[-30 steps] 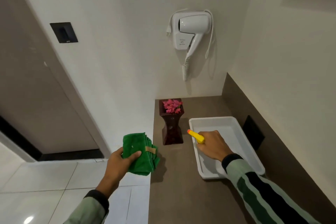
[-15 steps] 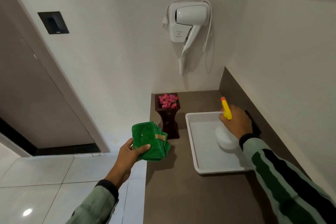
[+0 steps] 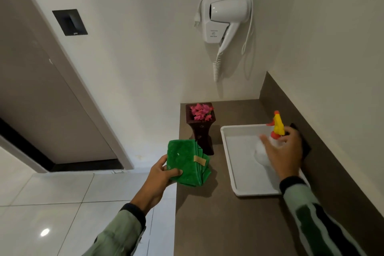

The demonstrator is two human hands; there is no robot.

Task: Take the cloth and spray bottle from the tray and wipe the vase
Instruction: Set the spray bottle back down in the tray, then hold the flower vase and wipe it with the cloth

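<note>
My left hand [image 3: 161,174] grips a folded green cloth [image 3: 187,164] just off the counter's left edge, in front of the vase. The dark brown vase [image 3: 201,133] with pink flowers stands upright near the counter's back left corner. My right hand [image 3: 284,151] is wrapped around a white spray bottle [image 3: 260,153] with a yellow and orange trigger head, held upright over the white tray [image 3: 228,151]. I cannot tell whether the bottle's base touches the tray. The hand hides most of the bottle's body.
The brown counter [image 3: 218,224] runs along the right wall, with a dark socket plate behind my right hand. A white hair dryer [image 3: 224,18] with a coiled cord hangs on the back wall. Tiled floor and a doorway lie to the left.
My right hand has raised the spray bottle from lying in the tray to upright and shifted its grip lower on the body. The left hand keeps the cloth almost still.
</note>
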